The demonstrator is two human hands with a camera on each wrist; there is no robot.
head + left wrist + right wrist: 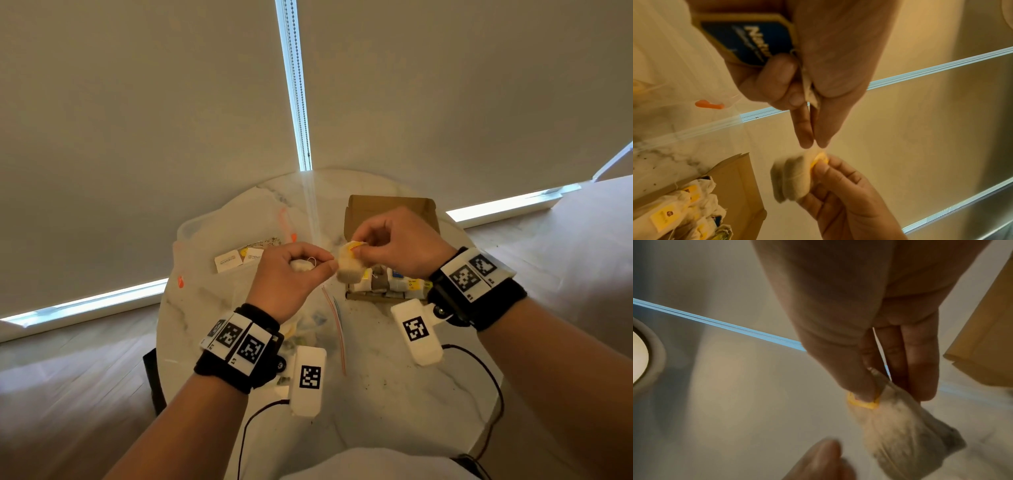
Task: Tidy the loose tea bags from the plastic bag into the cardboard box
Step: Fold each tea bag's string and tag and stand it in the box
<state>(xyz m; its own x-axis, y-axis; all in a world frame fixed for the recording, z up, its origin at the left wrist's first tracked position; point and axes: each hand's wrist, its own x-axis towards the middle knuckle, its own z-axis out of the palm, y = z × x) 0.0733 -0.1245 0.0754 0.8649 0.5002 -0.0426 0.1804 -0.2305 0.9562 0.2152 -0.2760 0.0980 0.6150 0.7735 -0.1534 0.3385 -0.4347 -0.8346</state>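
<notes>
Head view: each hand (pixel 291 270) (pixel 394 243) pinches one tea bag (pixel 349 267).

A round white marble table (pixel 394 383) carries everything. On its far right side sits an open cardboard box (pixel 390 205) with tea bags (pixel 407 284) packed inside. On the left lies a clear plastic bag (pixel 219 240) with orange marks, holding a few sachets. Dark crumbs speckle the near surface, and 2 thin black cables (pixel 493 380) trail over the table's near edge.
</notes>
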